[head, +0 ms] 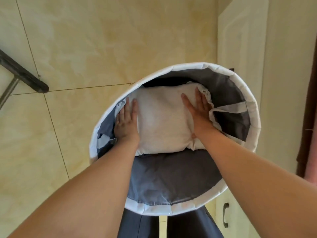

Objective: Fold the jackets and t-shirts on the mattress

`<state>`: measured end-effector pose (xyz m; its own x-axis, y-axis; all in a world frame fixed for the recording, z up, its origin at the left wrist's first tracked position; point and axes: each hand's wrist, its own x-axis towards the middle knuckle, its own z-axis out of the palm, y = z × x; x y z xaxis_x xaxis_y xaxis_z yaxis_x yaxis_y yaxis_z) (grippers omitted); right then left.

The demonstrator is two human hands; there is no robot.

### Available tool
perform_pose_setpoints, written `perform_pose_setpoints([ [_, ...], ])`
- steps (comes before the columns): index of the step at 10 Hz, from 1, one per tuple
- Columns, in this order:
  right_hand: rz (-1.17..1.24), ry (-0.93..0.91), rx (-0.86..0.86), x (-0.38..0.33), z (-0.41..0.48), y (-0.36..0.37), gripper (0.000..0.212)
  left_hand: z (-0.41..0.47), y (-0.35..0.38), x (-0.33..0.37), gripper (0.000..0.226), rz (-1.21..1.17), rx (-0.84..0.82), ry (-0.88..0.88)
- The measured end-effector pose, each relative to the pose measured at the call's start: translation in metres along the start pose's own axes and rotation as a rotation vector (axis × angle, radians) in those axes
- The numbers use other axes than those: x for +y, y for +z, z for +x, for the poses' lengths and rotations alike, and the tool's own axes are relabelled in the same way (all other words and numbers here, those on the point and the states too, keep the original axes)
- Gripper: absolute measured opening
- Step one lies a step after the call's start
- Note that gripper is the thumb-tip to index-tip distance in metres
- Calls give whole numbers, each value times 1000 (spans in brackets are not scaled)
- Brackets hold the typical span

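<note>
A folded white garment (163, 117) lies inside a round fabric laundry basket (253, 107) with a white rim and grey lining. My left hand (127, 121) lies flat on the garment's left side, fingers straight. On the right side my right hand (197, 110) presses down the same way, fingers straight and pointing away from me. A dark piece of cloth (164, 82) shows under the far edge of the white garment. No mattress is in view.
The basket stands on a beige tiled floor (103, 40). White cabinet doors (243, 48) with a dark handle (225, 214) run along the right. A dark bar on a metal leg (22, 74) crosses the left edge. My dark trouser legs (137, 225) are below the basket.
</note>
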<state>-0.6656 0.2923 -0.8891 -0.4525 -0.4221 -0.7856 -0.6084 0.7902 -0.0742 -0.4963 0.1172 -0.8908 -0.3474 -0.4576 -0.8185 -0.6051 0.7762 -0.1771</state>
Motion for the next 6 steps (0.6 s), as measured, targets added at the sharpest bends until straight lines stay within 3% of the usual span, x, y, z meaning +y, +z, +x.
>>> perform_pose_setpoints([
  [1,3,-14,-25,5,18,13,135,16,9,2,134,-25,-19,4],
  [3,3,-13,-19,3,24,12,122,20,6,4,139,-88,-20,17],
  [4,22,38,-57,-6,3,2,91,5,-4,-5,124,-190,-47,84],
  [5,101,34,-120,-21,-28,-17,58,-18,-35,-5,77,-435,-76,37],
  [6,49,-55,-85,-37,-71,-43,58,-61,-61,-3,44,-504,22,213],
])
